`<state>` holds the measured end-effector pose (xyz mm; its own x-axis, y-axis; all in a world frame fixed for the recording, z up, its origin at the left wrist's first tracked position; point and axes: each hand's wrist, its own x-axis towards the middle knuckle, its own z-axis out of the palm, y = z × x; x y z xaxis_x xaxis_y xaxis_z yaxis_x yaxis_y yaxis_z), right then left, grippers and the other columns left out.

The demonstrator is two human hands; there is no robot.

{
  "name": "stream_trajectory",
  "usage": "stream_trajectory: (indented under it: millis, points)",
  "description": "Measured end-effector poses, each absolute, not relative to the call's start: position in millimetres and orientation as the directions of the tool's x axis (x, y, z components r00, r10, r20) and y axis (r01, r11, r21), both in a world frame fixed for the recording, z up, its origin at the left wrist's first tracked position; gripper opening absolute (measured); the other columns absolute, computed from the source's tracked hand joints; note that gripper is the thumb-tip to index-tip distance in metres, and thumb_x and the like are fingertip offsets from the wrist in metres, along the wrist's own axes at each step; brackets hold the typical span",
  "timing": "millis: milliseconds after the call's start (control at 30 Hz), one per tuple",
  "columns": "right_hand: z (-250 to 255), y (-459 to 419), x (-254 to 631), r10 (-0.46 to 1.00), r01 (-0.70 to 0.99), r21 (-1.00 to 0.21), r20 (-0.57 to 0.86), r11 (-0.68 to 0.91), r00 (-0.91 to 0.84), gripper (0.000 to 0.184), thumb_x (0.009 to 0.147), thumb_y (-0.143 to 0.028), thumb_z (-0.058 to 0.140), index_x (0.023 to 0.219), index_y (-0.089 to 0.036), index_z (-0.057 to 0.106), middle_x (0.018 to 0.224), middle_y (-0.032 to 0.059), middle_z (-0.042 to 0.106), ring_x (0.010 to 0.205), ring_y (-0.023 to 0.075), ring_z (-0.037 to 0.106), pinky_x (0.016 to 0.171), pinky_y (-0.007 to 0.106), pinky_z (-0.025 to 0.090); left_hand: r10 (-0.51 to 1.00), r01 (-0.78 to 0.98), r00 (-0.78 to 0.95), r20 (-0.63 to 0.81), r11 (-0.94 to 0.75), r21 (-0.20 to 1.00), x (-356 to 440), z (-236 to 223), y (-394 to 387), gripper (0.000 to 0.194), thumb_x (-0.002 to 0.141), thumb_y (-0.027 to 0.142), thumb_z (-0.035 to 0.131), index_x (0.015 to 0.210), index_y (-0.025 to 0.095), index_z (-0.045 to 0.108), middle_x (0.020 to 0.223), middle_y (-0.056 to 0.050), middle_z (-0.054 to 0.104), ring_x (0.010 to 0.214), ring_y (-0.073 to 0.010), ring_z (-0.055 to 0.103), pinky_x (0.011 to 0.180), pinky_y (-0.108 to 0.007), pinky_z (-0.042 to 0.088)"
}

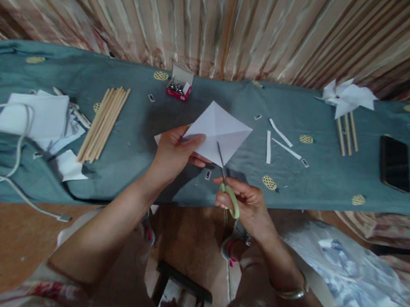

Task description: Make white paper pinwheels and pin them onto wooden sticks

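Note:
A creased white square of paper [228, 128] is pinched in my left hand [174, 151], thumb on top and fingers beneath it. My right hand [246, 202] grips scissors [234, 206] with light green handles. Their blade lies across the paper near its lower corner, pointing up toward the middle. Part of the handle is hidden behind my fingers. Three narrow paper strips [269, 147] lie to the right of the square. Above it, a small red and white box [178, 91] stands with its lid up and shiny metal pieces inside.
Wooden sticks [103, 126] lie left, beside stacked white paper [38, 118] and a white cable [20, 143]. At the right are paper pinwheels [346, 96] on sticks and a black phone [395, 163]. A clear plastic bag [358, 294] with paper scraps sits below the green-clothed table [121, 181].

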<state>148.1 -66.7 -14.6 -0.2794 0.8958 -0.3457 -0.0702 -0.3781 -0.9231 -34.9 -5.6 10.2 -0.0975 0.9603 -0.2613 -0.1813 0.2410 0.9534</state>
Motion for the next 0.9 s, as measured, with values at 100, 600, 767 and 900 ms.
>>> stream_trajectory:
  millis: [100,600,767,900]
  points:
    - [-14.6,-66.4,147.6,0.895,-0.095,-0.916,-0.353,-0.390,-0.271,0.040,0.060,-0.044,0.089,0.091,-0.022,0.078,0.060,-0.0054,0.063,0.055,0.0069,0.054,0.057,0.021,0.050,0.961,-0.174,-0.096,-0.259,0.240,0.955,-34.7,9.6,-6.0,0.030,0.075,0.031,0.070,0.100,0.014,0.069,0.081,-0.004,0.074,0.052,-0.0164,0.069,0.044,-0.022,0.053]
    - [-12.5,-66.3,146.3,0.902,-0.092,-0.922,-0.343,-0.377,-0.261,0.035,0.061,-0.041,0.089,0.088,-0.023,0.078,0.058,-0.0061,0.062,0.053,0.0064,0.054,0.053,0.019,0.049,0.958,-0.202,-0.098,-0.271,0.248,0.948,-33.5,7.5,-5.4,0.025,0.076,0.028,0.071,0.097,0.014,0.070,0.076,-0.003,0.073,0.048,-0.0142,0.067,0.042,-0.020,0.052]
    - [-12.3,-66.4,145.4,0.898,-0.109,-0.911,-0.363,-0.399,-0.250,0.036,0.058,-0.041,0.090,0.086,-0.022,0.078,0.056,-0.0068,0.060,0.051,0.0056,0.051,0.051,0.019,0.047,0.959,-0.212,-0.098,-0.264,0.239,0.947,-33.3,7.5,-5.9,0.026,0.076,0.024,0.068,0.100,0.014,0.071,0.076,-0.003,0.073,0.048,-0.0151,0.067,0.042,-0.021,0.052]
    - [-12.6,-66.5,144.8,0.897,-0.106,-0.908,-0.372,-0.405,-0.241,0.037,0.057,-0.042,0.090,0.086,-0.022,0.078,0.057,-0.0067,0.061,0.051,0.0063,0.053,0.053,0.020,0.049,0.957,-0.204,-0.102,-0.270,0.245,0.948,-33.1,7.7,-6.1,0.025,0.076,0.024,0.067,0.099,0.015,0.071,0.076,-0.003,0.073,0.049,-0.0148,0.067,0.042,-0.021,0.052]
